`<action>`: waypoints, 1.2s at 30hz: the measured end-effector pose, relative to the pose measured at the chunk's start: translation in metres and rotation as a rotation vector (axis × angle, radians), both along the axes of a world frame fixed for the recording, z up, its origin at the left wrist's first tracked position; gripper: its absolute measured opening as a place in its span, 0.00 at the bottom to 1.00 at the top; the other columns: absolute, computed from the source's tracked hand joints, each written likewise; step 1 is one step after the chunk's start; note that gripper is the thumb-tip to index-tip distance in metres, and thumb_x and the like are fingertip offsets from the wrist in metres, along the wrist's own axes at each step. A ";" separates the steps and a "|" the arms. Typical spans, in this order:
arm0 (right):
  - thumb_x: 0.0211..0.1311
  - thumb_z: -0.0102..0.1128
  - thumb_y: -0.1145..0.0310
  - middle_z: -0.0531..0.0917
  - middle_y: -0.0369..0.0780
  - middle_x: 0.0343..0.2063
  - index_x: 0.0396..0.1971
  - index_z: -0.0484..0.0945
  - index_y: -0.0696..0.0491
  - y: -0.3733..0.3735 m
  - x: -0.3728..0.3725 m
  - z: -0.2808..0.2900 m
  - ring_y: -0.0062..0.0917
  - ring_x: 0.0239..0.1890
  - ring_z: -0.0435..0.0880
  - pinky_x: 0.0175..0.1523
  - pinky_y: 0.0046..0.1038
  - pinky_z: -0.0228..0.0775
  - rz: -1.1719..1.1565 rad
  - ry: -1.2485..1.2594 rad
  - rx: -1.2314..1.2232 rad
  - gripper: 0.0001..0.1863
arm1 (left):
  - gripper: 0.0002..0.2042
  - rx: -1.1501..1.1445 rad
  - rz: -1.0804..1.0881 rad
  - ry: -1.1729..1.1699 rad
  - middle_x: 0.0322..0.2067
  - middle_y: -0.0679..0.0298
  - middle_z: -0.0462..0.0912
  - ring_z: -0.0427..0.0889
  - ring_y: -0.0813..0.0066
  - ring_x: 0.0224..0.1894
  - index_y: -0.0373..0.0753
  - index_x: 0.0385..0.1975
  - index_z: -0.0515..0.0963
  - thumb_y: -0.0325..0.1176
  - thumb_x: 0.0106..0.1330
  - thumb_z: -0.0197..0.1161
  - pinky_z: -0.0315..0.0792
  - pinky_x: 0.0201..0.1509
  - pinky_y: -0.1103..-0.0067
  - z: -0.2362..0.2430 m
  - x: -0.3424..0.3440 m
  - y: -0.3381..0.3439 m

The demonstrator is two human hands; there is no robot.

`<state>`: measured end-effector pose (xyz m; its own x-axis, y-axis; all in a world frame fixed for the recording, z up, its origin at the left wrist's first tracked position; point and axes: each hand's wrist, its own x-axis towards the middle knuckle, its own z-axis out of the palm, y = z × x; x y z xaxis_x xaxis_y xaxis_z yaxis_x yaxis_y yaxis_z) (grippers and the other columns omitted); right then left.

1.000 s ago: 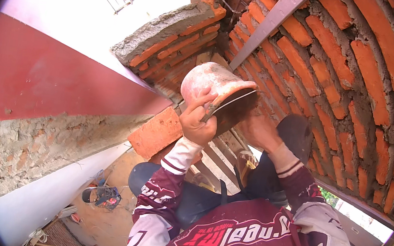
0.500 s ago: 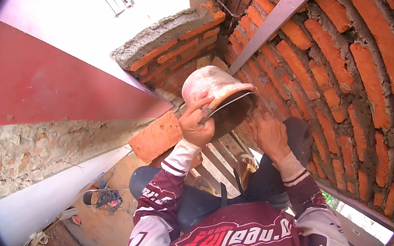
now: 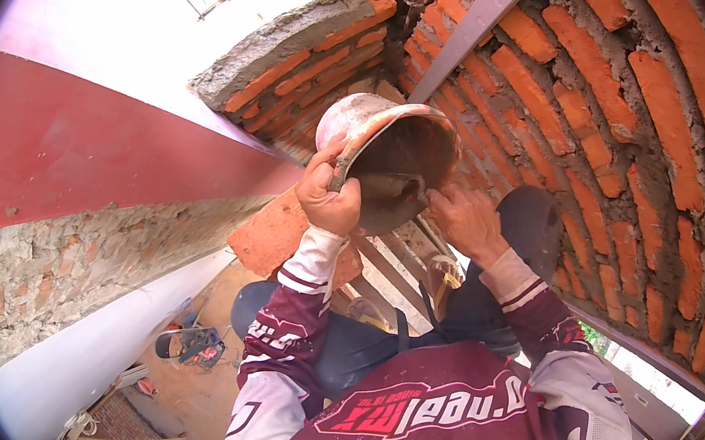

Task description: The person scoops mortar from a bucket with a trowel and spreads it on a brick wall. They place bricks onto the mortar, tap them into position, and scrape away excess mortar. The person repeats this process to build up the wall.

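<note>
At frame centre, the left hand grips the bucket tilted, probably for easy reach; the right hand grips apparently a trowel inside.

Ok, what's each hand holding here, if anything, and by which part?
Left hand: the bucket, gripped at its rim's left side. Right hand: at the bucket's opening; whether it holds anything cannot be told.

On my feed, a rough brick wall fills the right, a slanting metal bar before it. I see a lower brick wall beyond, mortar-topped; a red wall above patchy masonry leftward; tan floor; white glare upper left.
</note>
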<state>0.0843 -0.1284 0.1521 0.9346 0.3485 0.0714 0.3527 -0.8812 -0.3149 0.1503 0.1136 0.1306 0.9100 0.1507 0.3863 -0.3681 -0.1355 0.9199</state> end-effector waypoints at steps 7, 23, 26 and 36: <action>0.65 0.63 0.61 0.85 0.51 0.34 0.44 0.83 0.57 -0.003 0.005 0.018 0.48 0.36 0.87 0.42 0.50 0.77 -0.266 0.493 -0.186 0.16 | 0.05 0.137 -0.088 -0.097 0.49 0.51 0.87 0.81 0.49 0.62 0.25 0.24 0.75 0.12 0.49 0.54 0.74 0.65 0.65 0.002 -0.004 -0.011; 0.72 0.59 0.59 0.73 0.31 0.18 0.27 0.78 0.59 -0.007 0.016 0.058 0.16 0.19 0.74 0.26 0.23 0.66 -0.320 0.778 0.736 0.18 | 0.23 -0.581 0.193 0.601 0.34 0.68 0.84 0.79 0.82 0.31 0.28 0.49 0.81 0.12 0.52 0.54 0.70 0.33 0.85 -0.050 0.009 -0.005; 0.72 0.60 0.60 0.76 0.32 0.22 0.29 0.78 0.59 -0.004 0.044 0.074 0.15 0.20 0.76 0.26 0.21 0.67 -0.280 0.700 0.826 0.16 | 0.21 -0.615 0.230 0.644 0.33 0.68 0.84 0.78 0.81 0.29 0.28 0.46 0.82 0.13 0.51 0.54 0.69 0.31 0.84 -0.058 0.007 -0.007; 0.75 0.52 0.59 0.79 0.35 0.30 0.44 0.74 0.55 0.104 0.212 0.033 0.20 0.25 0.79 0.27 0.25 0.75 -0.375 0.701 1.898 0.14 | 0.24 -0.556 0.211 0.712 0.34 0.68 0.85 0.79 0.82 0.28 0.28 0.52 0.81 0.14 0.52 0.55 0.72 0.33 0.84 -0.069 -0.008 -0.007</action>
